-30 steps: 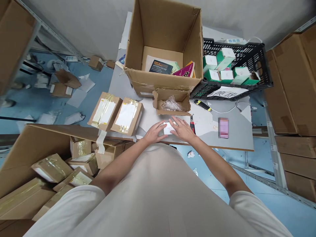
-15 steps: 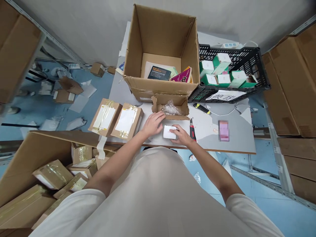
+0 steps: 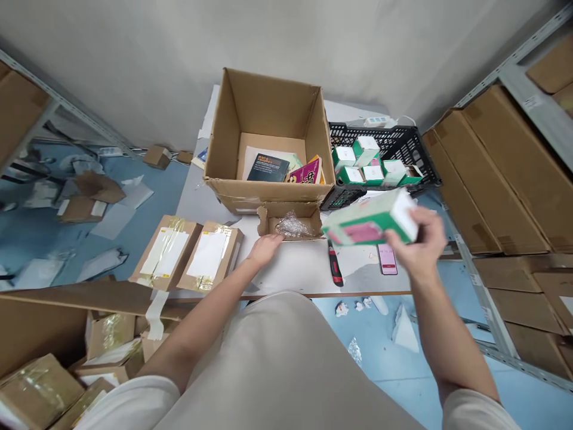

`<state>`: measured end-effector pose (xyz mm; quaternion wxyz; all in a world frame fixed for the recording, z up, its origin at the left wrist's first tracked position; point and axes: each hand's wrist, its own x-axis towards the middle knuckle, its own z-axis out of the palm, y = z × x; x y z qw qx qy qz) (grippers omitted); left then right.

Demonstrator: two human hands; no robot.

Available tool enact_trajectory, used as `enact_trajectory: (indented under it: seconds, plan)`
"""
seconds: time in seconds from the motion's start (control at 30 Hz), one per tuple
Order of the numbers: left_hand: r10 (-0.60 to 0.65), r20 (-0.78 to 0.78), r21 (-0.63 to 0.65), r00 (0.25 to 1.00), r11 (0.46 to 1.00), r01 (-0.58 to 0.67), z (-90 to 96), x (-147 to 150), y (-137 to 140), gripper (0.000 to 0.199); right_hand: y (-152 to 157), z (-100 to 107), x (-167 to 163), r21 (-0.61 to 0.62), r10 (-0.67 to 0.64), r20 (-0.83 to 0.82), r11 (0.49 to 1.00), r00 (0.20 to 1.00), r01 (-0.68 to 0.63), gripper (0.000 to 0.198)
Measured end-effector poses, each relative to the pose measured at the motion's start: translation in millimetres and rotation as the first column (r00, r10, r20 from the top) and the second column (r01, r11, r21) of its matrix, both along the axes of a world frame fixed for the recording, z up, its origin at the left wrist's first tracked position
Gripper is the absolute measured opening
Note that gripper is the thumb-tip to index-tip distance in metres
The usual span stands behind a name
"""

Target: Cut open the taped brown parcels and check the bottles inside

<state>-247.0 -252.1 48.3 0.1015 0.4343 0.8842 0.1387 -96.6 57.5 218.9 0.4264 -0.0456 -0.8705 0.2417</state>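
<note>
My right hand [image 3: 418,242] grips a white-and-green carton [image 3: 369,221] with a pink picture on its side. The carton is held lengthwise in the air over the right part of the table, slightly blurred. My left hand [image 3: 266,249] lies with fingers stretched out by the front left corner of a small open cardboard box [image 3: 264,227], and I cannot tell whether it touches it. Crumpled clear bubble wrap [image 3: 292,225] sits inside that box. A red-and-black utility knife [image 3: 335,267] is on the table between my hands.
Books [image 3: 268,168] lie in a large open carton [image 3: 268,190] behind. A black crate [image 3: 403,140] holds several green-and-white boxes. A phone [image 3: 387,260] lies at right, two taped parcels [image 3: 209,257] at left. Another big carton with parcels [image 3: 114,334] stands lower left.
My right hand has lifted the carton and swung it right, turning it from end-up to lengthwise. The left hand stays near the small box. The camera view has shifted.
</note>
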Motion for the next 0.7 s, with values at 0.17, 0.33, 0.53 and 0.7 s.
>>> enact_trajectory:
  seconds: [0.17, 0.33, 0.53, 0.7]
  plan:
    - [-0.003, 0.008, 0.038, 1.000, 0.999, 0.003, -4.1, 6.8, -1.8, 0.031, 112.3, 41.0, -73.9, 0.084, -0.406, -0.222, 0.898, 0.887, 0.432, 0.052]
    - [0.026, 0.045, 0.038, 0.999, 0.999, -0.028, -4.5, 10.8, -4.0, 0.033, 184.1, 31.6, -176.6, 0.000, -0.652, -0.095, 0.755, 0.752, 0.655, 0.044]
    - [0.061, 0.056, 0.081, 0.997, 0.995, -0.065, -8.5, 15.6, -5.9, 0.036, 178.0, -37.4, -239.0, -0.059, -0.641, 0.327, 0.720, 0.694, 0.692, 0.050]
    - [0.087, 0.063, 0.131, 0.994, 0.987, -0.095, -14.7, 13.3, -5.5, 0.037, 189.8, -83.6, -231.4, 0.003, -0.481, 0.516, 0.829, 0.709, 0.559, 0.047]
